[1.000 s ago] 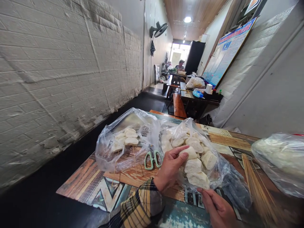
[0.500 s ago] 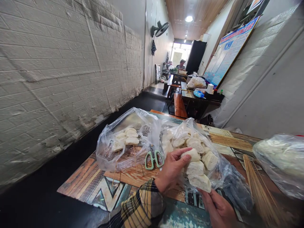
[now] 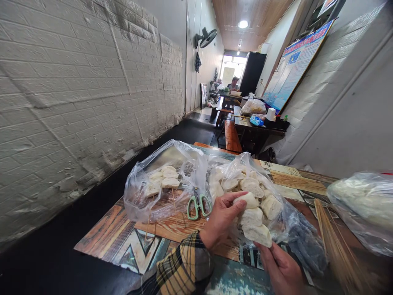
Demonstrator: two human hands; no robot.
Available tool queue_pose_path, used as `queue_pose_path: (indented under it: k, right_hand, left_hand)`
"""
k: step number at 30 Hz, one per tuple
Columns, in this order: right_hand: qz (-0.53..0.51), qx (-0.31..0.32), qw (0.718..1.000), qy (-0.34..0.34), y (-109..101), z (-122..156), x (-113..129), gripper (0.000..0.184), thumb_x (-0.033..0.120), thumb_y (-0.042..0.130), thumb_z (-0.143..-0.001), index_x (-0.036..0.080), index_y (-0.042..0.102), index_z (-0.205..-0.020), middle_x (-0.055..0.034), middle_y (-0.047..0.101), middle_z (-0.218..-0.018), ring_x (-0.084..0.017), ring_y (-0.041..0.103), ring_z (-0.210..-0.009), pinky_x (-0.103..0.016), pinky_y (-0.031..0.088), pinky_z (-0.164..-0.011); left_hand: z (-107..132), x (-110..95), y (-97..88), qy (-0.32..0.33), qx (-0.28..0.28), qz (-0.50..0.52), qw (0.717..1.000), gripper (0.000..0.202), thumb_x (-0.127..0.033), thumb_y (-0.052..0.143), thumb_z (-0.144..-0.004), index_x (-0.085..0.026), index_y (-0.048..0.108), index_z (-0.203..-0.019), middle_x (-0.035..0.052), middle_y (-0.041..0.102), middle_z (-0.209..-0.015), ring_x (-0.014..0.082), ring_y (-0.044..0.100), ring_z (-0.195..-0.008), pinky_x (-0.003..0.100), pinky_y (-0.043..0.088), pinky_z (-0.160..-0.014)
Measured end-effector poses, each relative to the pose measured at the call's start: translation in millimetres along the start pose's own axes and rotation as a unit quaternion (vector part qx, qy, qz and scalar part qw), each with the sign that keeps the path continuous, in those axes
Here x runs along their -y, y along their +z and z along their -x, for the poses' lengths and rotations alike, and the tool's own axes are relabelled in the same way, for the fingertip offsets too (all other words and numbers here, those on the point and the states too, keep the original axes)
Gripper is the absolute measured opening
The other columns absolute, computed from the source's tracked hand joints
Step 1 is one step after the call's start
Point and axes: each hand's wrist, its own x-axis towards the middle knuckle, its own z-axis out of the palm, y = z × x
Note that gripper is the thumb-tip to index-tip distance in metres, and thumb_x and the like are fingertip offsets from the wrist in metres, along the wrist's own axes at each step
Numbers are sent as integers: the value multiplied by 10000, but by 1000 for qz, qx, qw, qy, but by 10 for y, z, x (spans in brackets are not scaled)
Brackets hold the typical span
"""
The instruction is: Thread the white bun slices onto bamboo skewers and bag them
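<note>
left hand (image 3: 221, 219) on pale puffy bun (image 3: 248, 200)

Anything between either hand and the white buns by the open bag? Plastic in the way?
Nothing visible. The left hand grips the top bun bare; the right hand touches the bottom bun from below. The bag sits open behind them. The scissors lie off to the left.
</note>
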Motion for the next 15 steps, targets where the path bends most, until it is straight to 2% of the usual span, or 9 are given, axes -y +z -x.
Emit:
queue_pose_path:
  k: [4,7,9,11,13,15]
  right_hand:
    - [-34,50,998,3,-10,-55,-29,495,653,556,-816,214,651,-608,30,492,-486,-129,456,-471,-228,400,-479]
    - [-44,78,996,-11,-26,-82,-35,548,666,546,-818,208,597,-522,24,495,-474,-129,488,-480,-219,437,-507]
    - [-40,86,995,-24,-31,-65,-48,523,678,574,-788,201,666,-595,5,563,-515,-147,541,-517,-226,476,-542]
    - [-36,82,996,-24,-28,-13,-66,496,668,600,-773,195,748,-772,-15,643,-589,-161,581,-544,-233,496,-554]
    - [-35,66,997,-13,-19,57,-77,488,643,593,-794,203,771,-909,-14,680,-622,-148,568,-501,-229,490,-527]
    - [-34,41,999,-10,-10,121,-69,476,636,573,-815,225,780,-935,-10,702,-629,-135,547,-456,-220,473,-479]
  left_hand:
    - [-3,-13,-5,-3,8,3,1000,408,-395,805,-694,-175,769,-1035,76,746,-956,158,604,-803,263,437,-756]
    - [-6,-51,5,-19,-4,18,1000,404,-391,815,-676,-166,771,-1009,70,736,-942,150,596,-793,253,438,-737]
    - [-12,-73,6,-26,-16,48,998,449,-373,828,-657,-173,752,-1052,65,731,-940,152,602,-795,253,447,-735]
    - [-23,-82,-4,-25,-23,78,996,518,-347,838,-644,-190,719,-1123,59,729,-946,150,608,-793,253,455,-733]
    - [-37,-75,-23,-24,-23,90,995,544,-338,840,-645,-195,700,-1150,55,727,-940,142,607,-773,246,455,-716]
    - [-50,-56,-44,-29,-16,86,996,519,-354,836,-651,-174,710,-1121,62,724,-925,136,603,-754,237,449,-692]
